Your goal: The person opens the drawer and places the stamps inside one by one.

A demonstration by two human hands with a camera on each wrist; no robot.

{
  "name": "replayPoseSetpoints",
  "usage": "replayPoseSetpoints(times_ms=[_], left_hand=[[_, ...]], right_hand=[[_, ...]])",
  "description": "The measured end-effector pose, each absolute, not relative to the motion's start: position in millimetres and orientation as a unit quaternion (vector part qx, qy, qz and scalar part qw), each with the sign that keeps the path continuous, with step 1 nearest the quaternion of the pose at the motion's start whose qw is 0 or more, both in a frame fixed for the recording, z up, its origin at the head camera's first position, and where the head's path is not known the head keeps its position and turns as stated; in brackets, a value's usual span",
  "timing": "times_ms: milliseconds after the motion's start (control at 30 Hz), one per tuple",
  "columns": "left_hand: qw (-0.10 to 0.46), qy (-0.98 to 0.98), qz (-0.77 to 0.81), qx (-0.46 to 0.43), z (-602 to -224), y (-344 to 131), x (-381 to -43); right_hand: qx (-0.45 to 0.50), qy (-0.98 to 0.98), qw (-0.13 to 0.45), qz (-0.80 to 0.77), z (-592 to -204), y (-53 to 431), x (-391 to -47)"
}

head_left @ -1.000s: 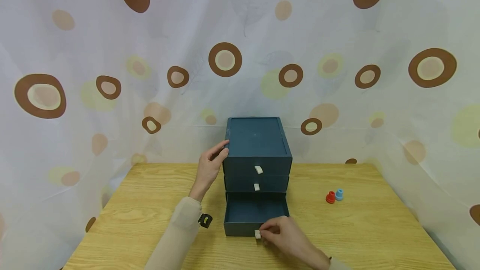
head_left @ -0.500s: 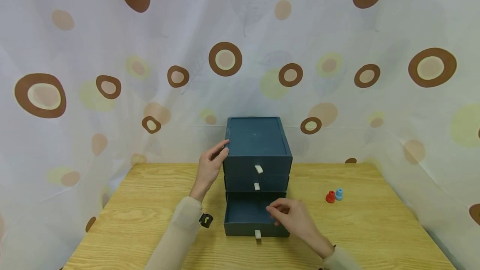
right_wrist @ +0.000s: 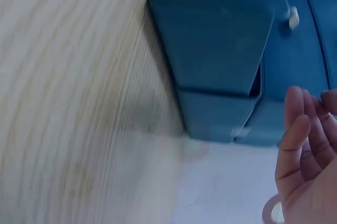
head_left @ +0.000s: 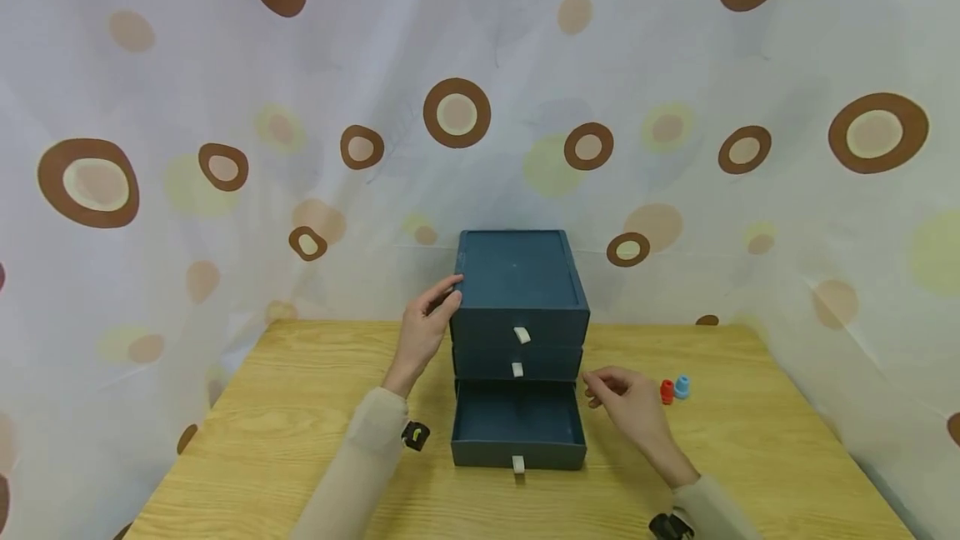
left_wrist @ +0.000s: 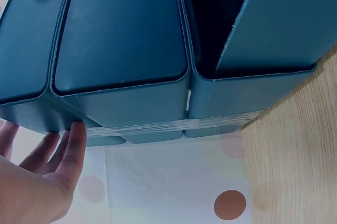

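Observation:
A dark blue drawer cabinet with three stacked drawers and white pull tabs stands on the wooden table. Its bottom drawer is pulled out, and the visible inside shows nothing in it. My left hand rests against the upper left side of the cabinet, fingertips at the top edge; in the left wrist view its fingers touch the side with the thumb apart. Off the cabinet's right side, my right hand hovers with loosely bent fingers and holds nothing. Just beyond it are a small red stepped plug and a light blue one.
Clear tape runs across the cabinet's side in the left wrist view. A white curtain with brown and beige ovals hangs behind the wooden table. Black wrist straps sit at both sleeves.
My right hand has let go of the bottom drawer's pull tab and moved up and right, past the drawer toward the plugs. The left hand stays on the cabinet.

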State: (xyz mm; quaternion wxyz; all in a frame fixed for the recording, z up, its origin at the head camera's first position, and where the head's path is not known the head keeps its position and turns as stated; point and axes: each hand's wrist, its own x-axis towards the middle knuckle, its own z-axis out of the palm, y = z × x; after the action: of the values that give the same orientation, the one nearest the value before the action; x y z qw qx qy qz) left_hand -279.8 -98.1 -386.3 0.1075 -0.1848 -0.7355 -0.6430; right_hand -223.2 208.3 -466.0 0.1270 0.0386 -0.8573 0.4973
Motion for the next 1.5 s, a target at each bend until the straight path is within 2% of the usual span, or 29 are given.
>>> replayPoseSetpoints(times_ms=[500,1200,1500], left_hand=[[0.112,-0.73,-0.648,-0.187,-387.6,-97.5,-279.6],[0.118,-0.726,-0.652,-0.184,-385.6,-93.8,-278.6],[0.119,-0.722,-0.656,-0.182,-387.8,-94.6,-279.5]], right_hand=[[-0.023,-0.845,0.17,0.507,-472.7,268.3,-238.0],[-0.077,-0.878,0.12,0.457,-474.5,328.5,-245.0],[-0.036,-0.869,0.096,0.485,-480.2,349.5,-245.3]])
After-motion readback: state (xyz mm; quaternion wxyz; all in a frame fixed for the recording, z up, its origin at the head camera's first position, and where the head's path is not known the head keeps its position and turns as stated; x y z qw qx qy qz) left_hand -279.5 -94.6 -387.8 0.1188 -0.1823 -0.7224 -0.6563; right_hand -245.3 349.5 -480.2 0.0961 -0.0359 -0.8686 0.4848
